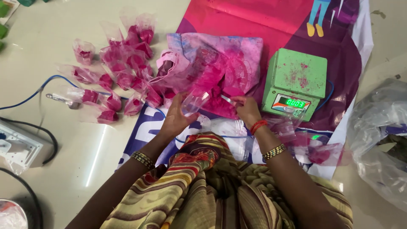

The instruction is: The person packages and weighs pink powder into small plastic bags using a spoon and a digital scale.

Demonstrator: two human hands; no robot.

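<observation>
left hand [177, 116]: I've got it wrapped around a small clear plastic pouch [195, 101], holding it near the open top so the mouth stays wide.
right hand [247, 111]: pinched shut on a little metal spoon [227, 99], tip pointing at the pouch, right over the pile of pink powder [216, 82].
where the pouch is: up in the air between my hands, just above the powder-stained cloth [237, 55], not resting on anything.
how it'll handle: feels-like-nothing light, I'd guess, and totally floppy. Thin film, probably slick, so it'll collapse if I squeeze. Best grip is at the rim, fingers spread on either side; once filled I'd take it by the neck above the powder.
powder: loose and fine by the look of it, so I reckon it spills and stains at any jolt.
scale [294, 82]: green, just right of my right hand, dusted pink on top, display lit.
filled pouches [121, 72]: a heap of them off to the left on the floor, well apart from my hands.
big plastic bag [379, 140]: far right, crumpled, can't tell what's in it.
</observation>
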